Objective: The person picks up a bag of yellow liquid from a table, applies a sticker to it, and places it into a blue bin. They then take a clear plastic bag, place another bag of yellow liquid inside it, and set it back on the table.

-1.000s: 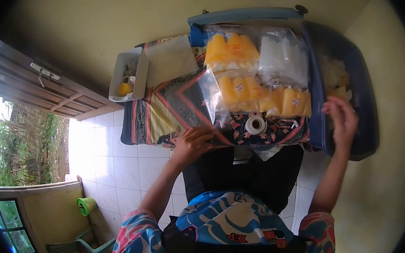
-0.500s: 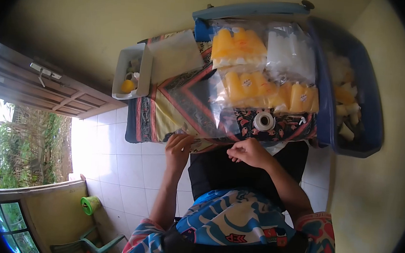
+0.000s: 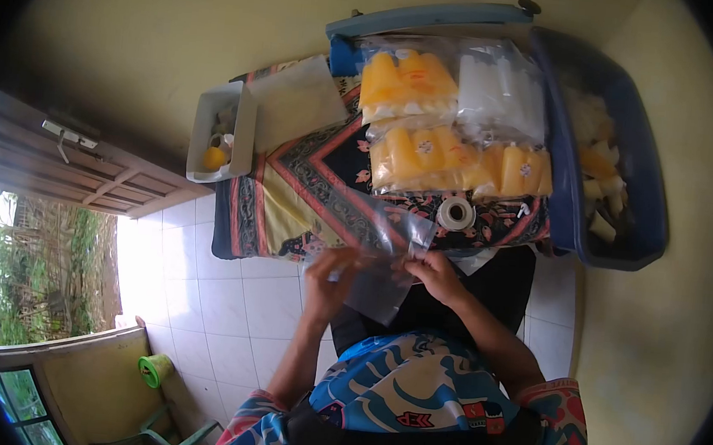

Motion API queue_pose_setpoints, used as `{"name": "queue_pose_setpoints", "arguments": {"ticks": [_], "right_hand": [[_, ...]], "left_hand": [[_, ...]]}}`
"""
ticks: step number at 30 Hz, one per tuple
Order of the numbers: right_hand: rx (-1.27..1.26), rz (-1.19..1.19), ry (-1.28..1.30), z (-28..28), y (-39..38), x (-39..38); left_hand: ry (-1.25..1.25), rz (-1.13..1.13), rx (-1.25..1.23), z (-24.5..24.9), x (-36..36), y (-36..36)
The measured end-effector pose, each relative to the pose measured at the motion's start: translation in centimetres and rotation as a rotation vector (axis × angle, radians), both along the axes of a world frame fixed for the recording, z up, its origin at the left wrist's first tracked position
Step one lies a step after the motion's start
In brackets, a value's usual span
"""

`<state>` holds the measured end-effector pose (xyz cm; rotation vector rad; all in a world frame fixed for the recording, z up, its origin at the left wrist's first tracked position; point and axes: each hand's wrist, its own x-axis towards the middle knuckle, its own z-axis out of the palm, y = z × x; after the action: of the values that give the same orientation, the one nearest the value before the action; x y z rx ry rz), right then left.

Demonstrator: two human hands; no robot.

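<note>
A clear plastic bag (image 3: 380, 288) hangs over my lap at the front edge of the patterned cloth (image 3: 292, 185). My left hand (image 3: 332, 278) is closed on its left part, with the fingers slightly blurred. On the other side, my right hand (image 3: 436, 277) pinches the bag between thumb and fingers. Just beyond my right hand stands a roll of tape (image 3: 455, 214). Farther back lie clear packs of orange items (image 3: 409, 79) and a pack of white items (image 3: 502, 91).
A blue tub (image 3: 648, 189) with assorted pieces stands at the right. At the left is a white container (image 3: 244, 132) beside translucent sheets (image 3: 295, 103). A brown door (image 3: 82, 160), a green bin (image 3: 155, 369) and a green chair (image 3: 185, 438) are farther left.
The clear bag has come off the cloth toward my body and now hangs between my hands. My left hand has moved right and closed on it; my right hand grips its other side.
</note>
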<state>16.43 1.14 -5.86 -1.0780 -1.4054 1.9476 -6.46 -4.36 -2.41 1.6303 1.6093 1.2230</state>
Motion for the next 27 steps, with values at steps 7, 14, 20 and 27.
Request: {"name": "queue_pose_setpoints", "arguments": {"ticks": [7,14,20,27], "right_hand": [[0.608,0.532,-0.146,7.2,2.0,0.5],[0.502,0.377,-0.139,9.1,4.3,0.0],[0.486,0.270,-0.106,6.5,5.9,0.5],[0.466,0.007,-0.016,7.1,7.1,-1.5]], "left_hand": [[0.041,-0.035,0.028,3.5,-2.1,2.7],[-0.134,-0.369,-0.449,-0.3,-4.6,1.7],[-0.590,-0.032,-0.402,-0.2,-4.3,0.3],[-0.662,0.252,-0.316,-1.4,-6.0,0.5]]}}
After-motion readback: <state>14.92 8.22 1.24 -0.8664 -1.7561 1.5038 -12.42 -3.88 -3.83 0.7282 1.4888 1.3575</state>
